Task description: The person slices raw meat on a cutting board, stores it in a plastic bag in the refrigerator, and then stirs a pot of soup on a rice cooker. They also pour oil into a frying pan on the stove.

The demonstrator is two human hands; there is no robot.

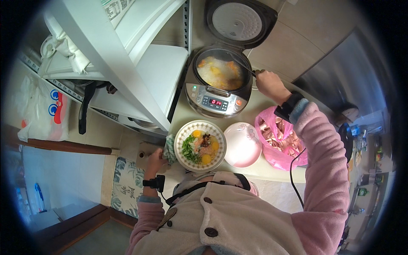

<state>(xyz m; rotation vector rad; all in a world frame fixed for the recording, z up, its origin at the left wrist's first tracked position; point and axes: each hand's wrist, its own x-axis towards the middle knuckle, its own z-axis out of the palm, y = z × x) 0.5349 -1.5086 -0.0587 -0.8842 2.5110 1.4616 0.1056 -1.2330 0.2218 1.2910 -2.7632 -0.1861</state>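
Observation:
My right hand (270,85) is closed on the dark handle of a utensil (244,65), whose far end reaches into the pot of an open rice cooker (217,103). Steaming liquid with orange and yellow pieces (220,73) fills the pot. My left hand (156,160) is low at the counter's left edge, its fingertips by a green checked cloth (170,149); whether it grips the cloth is unclear. Between my hands, a patterned bowl (179,159) holds egg yolks, chopped greens and other bits. Right of it lie a white and pink plate (243,145) and a pink plastic bag (271,156) of sliced pieces, probably mushrooms.
A white metal shelf unit (127,76) stands close at the left, with a black handle (84,108) jutting from it. The cooker's raised lid (237,22) is against the tiled wall. A black cable (292,172) hangs beside my right sleeve. A leaf-patterned mat (126,188) lies on the floor.

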